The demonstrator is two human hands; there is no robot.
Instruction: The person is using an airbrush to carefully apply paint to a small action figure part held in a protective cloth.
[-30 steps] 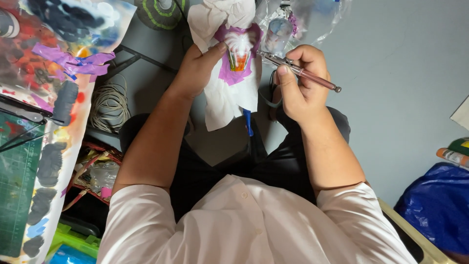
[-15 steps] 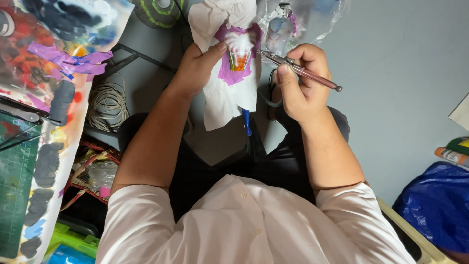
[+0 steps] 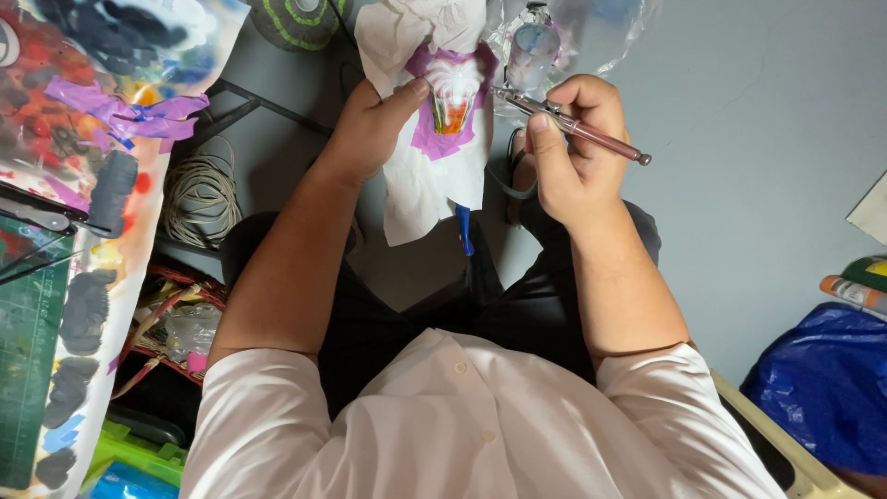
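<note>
the largest thing in view is the paint-stained sheet (image 3: pixel 88 231) down the left edge, blotched red, black and orange with strips of purple tape (image 3: pixel 125 111) stuck near its upper part; opposite, at the lower right corner, sits a crumpled blue plastic bag (image 3: pixel 827 383), with a white-and-orange tube (image 3: pixel 855 293) just above it at the right edge, its label too small to make out. between these, over the grey floor (image 3: pixel 758 120), the person's lap holds the work: the left hand (image 3: pixel 370 134) is closed around a small piece wrapped in white paper (image 3: pixel 425 180), thumb pressing beside a purple-masked opening (image 3: pixel 451 102) where white, orange and green colour shows. the right hand (image 3: pixel 573 152) grips an airbrush (image 3: pixel 568 127) like a pen, forefinger curled on top, its nozzle just beside the opening's right edge. by my reading the step in hand is spraying colour into that masked window, and the next move would call for a steady nozzle and a firm hold on the wrap so the paint stays inside the tape. a coil of pale cord (image 3: pixel 199 189) lies near the sheet, a clear plastic cup (image 3: pixel 534 55) stands at the top behind the airbrush, and a small blue tip (image 3: pixel 465 231) pokes out below the paper.
</note>
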